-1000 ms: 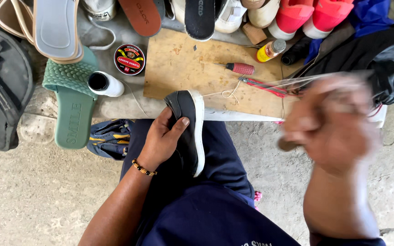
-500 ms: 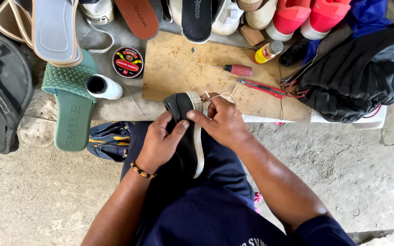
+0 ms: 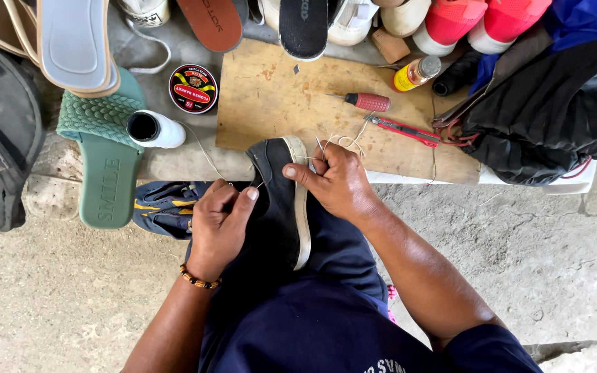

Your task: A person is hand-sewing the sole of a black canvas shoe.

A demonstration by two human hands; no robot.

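Surroundings: wooden board [image 3: 278,103] at 12 o'clock; red-handled awl [image 3: 367,102] and red pliers [image 3: 409,131] at 1; round tin [image 3: 193,88], white thread spool [image 3: 155,130] and green slide [image 3: 108,166] at 10.
Shoe: dark shoe [image 3: 274,200], pale sole edge, lies on your lap, toe toward the board.
Left hand [image 3: 217,228]: closed on the shoe's side.
Right hand [image 3: 336,183]: pinching thread [image 3: 343,140] at the toe.

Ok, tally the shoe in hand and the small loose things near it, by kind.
Shoe, held by left hand: 1
Thread, pinched by right hand: 1
Red tools: 2, awl and cutters
Yellow bottle: 1
Round tin: 1
White spool: 1
Total: 7
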